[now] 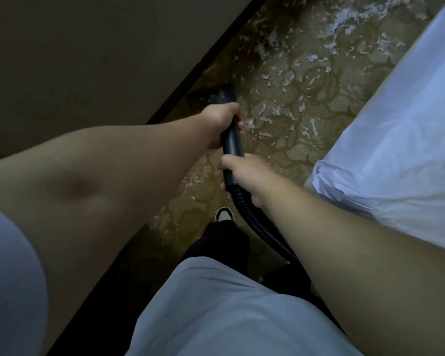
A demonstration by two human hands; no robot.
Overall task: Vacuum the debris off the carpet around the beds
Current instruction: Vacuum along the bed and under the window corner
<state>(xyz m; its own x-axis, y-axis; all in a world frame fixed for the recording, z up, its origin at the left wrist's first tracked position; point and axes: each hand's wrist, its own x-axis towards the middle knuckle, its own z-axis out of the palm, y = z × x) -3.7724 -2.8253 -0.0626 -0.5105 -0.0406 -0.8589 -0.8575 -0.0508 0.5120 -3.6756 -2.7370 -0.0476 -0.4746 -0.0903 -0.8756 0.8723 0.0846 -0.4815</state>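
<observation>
At the centre of the view, the black vacuum wand (pixel 232 136) is gripped by both hands. The left hand (pixel 222 119) is wrapped round its upper part, and the right hand (pixel 246 173) is clenched round its lower end, just above the ribbed hose (pixel 257 223). White debris (pixel 267 47) is scattered over the patterned carpet (pixel 275 147) from twelve to two o'clock, between the dark baseboard (pixel 211 55) and the white-sheeted bed (pixel 396 129) at three.

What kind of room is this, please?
Probably a hotel bedroom: a bed with white sheets, patterned carpet littered with debris, and a vacuum wand gripped by the left hand and right hand.
</observation>
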